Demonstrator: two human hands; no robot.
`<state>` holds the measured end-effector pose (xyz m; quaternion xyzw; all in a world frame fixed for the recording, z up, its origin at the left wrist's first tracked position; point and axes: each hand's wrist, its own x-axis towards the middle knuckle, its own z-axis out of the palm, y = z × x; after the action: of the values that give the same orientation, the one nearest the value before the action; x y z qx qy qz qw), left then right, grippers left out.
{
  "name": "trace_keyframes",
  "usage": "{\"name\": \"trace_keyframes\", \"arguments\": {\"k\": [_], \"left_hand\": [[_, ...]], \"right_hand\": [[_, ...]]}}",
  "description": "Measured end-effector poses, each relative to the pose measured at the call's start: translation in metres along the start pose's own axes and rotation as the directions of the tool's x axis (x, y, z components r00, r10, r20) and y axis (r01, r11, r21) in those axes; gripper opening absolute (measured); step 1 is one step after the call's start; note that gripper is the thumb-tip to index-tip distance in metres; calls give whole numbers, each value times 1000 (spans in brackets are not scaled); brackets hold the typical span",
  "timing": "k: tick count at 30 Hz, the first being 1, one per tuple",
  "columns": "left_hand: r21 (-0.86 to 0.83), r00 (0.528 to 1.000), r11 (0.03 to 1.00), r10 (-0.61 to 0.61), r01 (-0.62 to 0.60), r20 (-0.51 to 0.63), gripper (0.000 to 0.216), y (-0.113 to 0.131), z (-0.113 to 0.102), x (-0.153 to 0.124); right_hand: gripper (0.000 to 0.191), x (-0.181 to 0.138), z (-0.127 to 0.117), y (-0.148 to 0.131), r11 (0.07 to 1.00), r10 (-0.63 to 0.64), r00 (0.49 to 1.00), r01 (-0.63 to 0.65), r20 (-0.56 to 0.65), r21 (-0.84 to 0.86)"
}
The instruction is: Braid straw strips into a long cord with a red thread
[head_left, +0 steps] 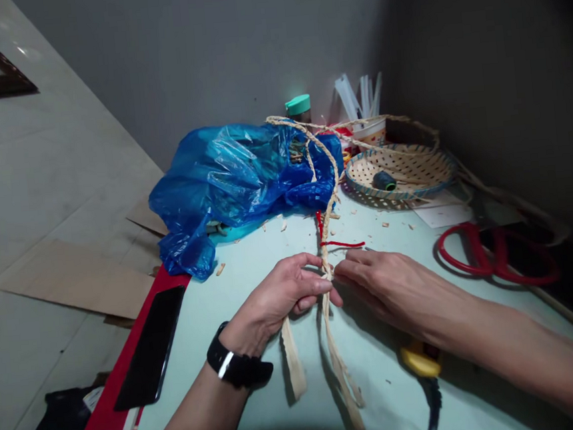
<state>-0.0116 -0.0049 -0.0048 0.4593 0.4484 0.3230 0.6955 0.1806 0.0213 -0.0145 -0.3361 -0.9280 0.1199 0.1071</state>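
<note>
A pale braided cord of flat plant fibre (336, 182) runs from the back of the table down to my hands. My left hand (295, 286), with a black watch on the wrist, pinches the braid near its lower end. Close on the right, my right hand (372, 274) has its fingers bent together at the same spot; its fingertips are partly hidden. Loose strands (336, 358) hang below the left fingers, and a wider flat strip (292, 361) lies under that hand. A red tie (342, 243) is fastened around the braid just above both hands.
Behind lies a blue plastic bag (232, 169). A woven basket (400, 195) with a dark thread spool (384, 180) stands back right. Red-handled scissors (498, 260) lie at the right, a yellow-and-black tool (420, 362) below my right forearm. A black phone (152, 347) rests at the left edge.
</note>
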Motion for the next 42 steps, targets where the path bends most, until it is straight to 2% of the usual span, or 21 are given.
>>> {"name": "trace_keyframes", "arguments": {"k": [3, 6, 9, 11, 13, 15, 17, 19, 25, 28, 31, 34, 36, 37, 40, 42], "left_hand": [[16, 999, 1000, 17, -17, -30, 34, 0, 5, 0], [60, 993, 998, 17, -10, -117, 27, -2, 13, 2], [255, 957, 966, 107, -36, -270, 11, -6, 24, 2], [498, 910, 866, 242, -46, -336, 6, -9, 32, 0], [706, 870, 709, 351, -4, -347, 10, -11, 40, -3], [811, 863, 583, 387, 44, -325, 14, -13, 45, -7], [850, 875, 524, 382, 61, -298, 16, -13, 48, -9], [856, 884, 514, 374, 54, -280, 16, -13, 48, -10], [800, 895, 599, 352, 8, -272, 18, -3, 46, -12], [783, 896, 621, 334, 25, -293, 16, 5, 44, -16], [802, 890, 591, 314, 89, -330, 12, 10, 41, -21], [838, 890, 535, 325, 105, -320, 20, 6, 46, -25], [888, 876, 455, 400, 66, -269, 20, -4, 55, -27], [925, 867, 379, 447, 38, -219, 19, -11, 61, -27], [995, 863, 98, 504, -7, -43, 20, -32, 77, -26], [1000, 869, -8, 495, -8, 11, 22, -37, 84, -26]], "right_hand": [[19, -1, -2, -11, 993, 114, 993, -114, 5, 20], [20, -1, -3, -22, 965, 260, 965, -261, 38, 31], [22, -2, -1, -28, 932, 341, 938, -346, 59, 108], [24, -2, -1, -29, 907, 375, 924, -383, 77, 177], [27, -2, -1, -29, 885, 395, 914, -407, 97, 225], [29, -2, -1, -29, 874, 400, 911, -412, 98, 258], [30, -1, 0, -28, 867, 398, 914, -401, 74, 294], [32, 0, 1, -26, 864, 391, 920, -380, 34, 329], [30, 4, 0, -21, 856, 376, 926, -338, -22, 392], [29, 3, 0, -20, 856, 369, 929, -324, -36, 404], [29, 2, 2, -20, 857, 353, 935, -303, -45, 416], [29, 1, 2, -20, 856, 349, 936, -297, -50, 423], [30, 2, 1, -20, 837, 358, 932, -297, -51, 460], [31, 2, 0, -20, 810, 357, 933, -289, -38, 509], [34, 2, -1, -18, 634, 324, 944, -261, 57, 728], [36, 2, 0, -17, 530, 303, 947, -261, 107, 807]]}}
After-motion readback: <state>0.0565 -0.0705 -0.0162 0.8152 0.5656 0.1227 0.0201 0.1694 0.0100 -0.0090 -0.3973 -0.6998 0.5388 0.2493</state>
